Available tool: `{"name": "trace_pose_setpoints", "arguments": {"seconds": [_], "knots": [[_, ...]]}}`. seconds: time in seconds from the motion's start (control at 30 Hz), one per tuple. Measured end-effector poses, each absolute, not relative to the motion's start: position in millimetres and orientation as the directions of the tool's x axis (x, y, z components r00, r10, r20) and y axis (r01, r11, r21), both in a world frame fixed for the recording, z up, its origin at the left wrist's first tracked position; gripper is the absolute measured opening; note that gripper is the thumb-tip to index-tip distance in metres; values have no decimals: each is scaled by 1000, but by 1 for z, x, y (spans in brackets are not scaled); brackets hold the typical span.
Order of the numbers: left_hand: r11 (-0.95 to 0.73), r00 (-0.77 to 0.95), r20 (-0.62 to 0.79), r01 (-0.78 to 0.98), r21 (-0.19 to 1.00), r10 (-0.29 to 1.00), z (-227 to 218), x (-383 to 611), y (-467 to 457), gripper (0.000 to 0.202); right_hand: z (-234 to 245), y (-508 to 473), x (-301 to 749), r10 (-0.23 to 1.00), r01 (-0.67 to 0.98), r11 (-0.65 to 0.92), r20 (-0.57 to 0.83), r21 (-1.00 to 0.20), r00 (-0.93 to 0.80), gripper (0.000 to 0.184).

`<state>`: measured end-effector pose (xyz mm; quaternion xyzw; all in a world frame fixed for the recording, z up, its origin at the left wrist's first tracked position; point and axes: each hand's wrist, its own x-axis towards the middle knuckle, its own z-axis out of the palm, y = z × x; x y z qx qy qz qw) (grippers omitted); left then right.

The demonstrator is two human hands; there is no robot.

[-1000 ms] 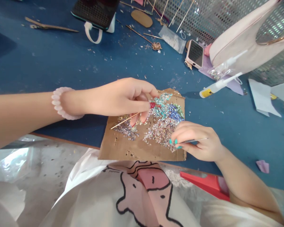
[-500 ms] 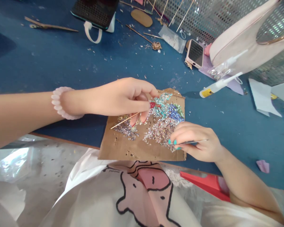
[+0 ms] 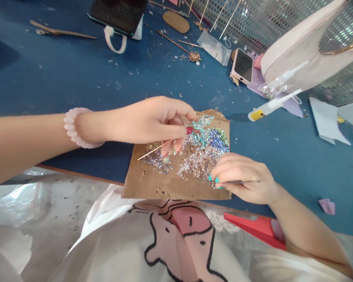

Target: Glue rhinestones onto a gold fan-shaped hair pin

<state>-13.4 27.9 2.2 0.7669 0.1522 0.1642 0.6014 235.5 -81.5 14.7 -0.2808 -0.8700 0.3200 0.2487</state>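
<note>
A piece of brown cardboard (image 3: 176, 190) lies at the table's front edge, strewn with small sparkly rhinestones (image 3: 200, 161) in pink, silver, teal, blue and green. Over its upper part is my left hand (image 3: 164, 123), a pink bead bracelet (image 3: 73, 127) on its wrist. Its fingers pinch a thin wooden stick (image 3: 148, 152), whose bare end points down to the left; the other end is hidden among fingers and teal stones. My right hand (image 3: 244, 176) pinches slim metal tweezers (image 3: 238, 181) at the cardboard's right edge. Their tip is low over the pink stones.
A glue bottle (image 3: 260, 112) lies right of the cardboard. Scissors (image 3: 61, 33), a black speaker-like device (image 3: 117, 15), a phone (image 3: 242, 65), a small bag of white bits (image 3: 214, 47) and a pale bag (image 3: 294, 43) lie farther back. A red stool (image 3: 255, 229) shows below.
My right hand has shifted down slightly and the tweezers lie flatter. My left hand and the wooden stick look almost still.
</note>
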Motion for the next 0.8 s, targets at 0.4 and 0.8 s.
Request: {"name": "trace_pose_setpoints", "arguments": {"seconds": [0.4,0.8], "knots": [[-188,889,5,91,978,459,5,-12,26,21,16,-81,236,656,327,634,263,-701,-708,10],[-192,899,27,65,979,438,4,-13,26,29,19,-85,234,584,280,667,250,-691,-772,7]]}}
